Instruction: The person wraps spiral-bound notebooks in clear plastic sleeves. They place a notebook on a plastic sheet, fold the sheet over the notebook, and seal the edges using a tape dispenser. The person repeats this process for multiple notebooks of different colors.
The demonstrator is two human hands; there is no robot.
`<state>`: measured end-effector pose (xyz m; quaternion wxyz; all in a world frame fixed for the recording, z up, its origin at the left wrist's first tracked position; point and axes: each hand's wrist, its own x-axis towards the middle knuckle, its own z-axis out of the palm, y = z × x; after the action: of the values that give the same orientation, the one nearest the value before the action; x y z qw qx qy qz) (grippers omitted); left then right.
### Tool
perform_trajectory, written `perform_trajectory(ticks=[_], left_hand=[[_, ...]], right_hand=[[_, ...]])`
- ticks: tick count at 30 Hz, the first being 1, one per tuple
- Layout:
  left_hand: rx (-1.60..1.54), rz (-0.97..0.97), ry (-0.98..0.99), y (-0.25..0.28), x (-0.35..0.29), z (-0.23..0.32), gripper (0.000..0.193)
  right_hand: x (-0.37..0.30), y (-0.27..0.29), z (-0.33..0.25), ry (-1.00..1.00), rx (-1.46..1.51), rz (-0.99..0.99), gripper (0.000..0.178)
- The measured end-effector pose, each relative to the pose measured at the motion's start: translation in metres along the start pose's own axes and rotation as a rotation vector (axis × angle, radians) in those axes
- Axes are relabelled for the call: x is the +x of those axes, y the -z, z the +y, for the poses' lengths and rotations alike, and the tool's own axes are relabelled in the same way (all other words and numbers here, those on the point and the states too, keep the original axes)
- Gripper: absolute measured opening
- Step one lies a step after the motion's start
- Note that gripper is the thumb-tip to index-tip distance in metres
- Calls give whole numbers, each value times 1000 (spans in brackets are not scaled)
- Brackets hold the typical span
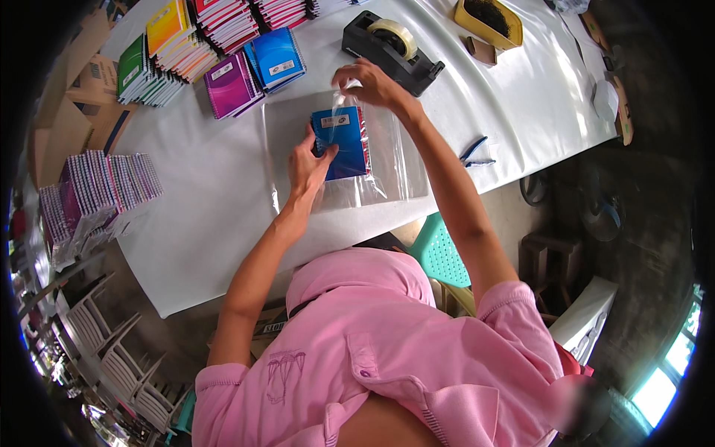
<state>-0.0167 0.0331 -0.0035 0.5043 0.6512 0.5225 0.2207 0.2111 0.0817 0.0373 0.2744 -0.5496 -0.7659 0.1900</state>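
A blue spiral notebook [348, 153] with a white label lies before me on top of a clear plastic sheet or bag [387, 182]. Red edges of something under it show along its right side. My left hand [306, 165] grips the notebook's left edge, its thumb on the cover. Above the notebook's top edge, my right hand [366, 83] pinches a bit of the clear plastic, pulling it up over the label. Just beyond that hand stands a black tape dispenser [395, 52] with a roll of tape.
Stacks of purple notebooks [229, 83], blue notebooks [277, 58] and other colours fill the far left. Wrapped purple notebooks [100, 190] stand at the left edge. Blue-handled pliers [475, 153] lie right of my forearm. A yellow tub [488, 24] sits far right. A turquoise stool [441, 252] is below the table edge.
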Motion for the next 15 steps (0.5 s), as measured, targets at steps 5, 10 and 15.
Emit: perform_trajectory(ticks=[5,10,15], left_hand=[[-80,-41,96,5,-2,6,71],[-163,12,74,0,-3,-9,71],[-166,2,121,1,-7,-2,69]], right_hand=[[34,-4,13,21,-108,381,8],[-92,-31,-43,-295,-18,355,30],[-186,-21,-35,-573,-275,344,40]])
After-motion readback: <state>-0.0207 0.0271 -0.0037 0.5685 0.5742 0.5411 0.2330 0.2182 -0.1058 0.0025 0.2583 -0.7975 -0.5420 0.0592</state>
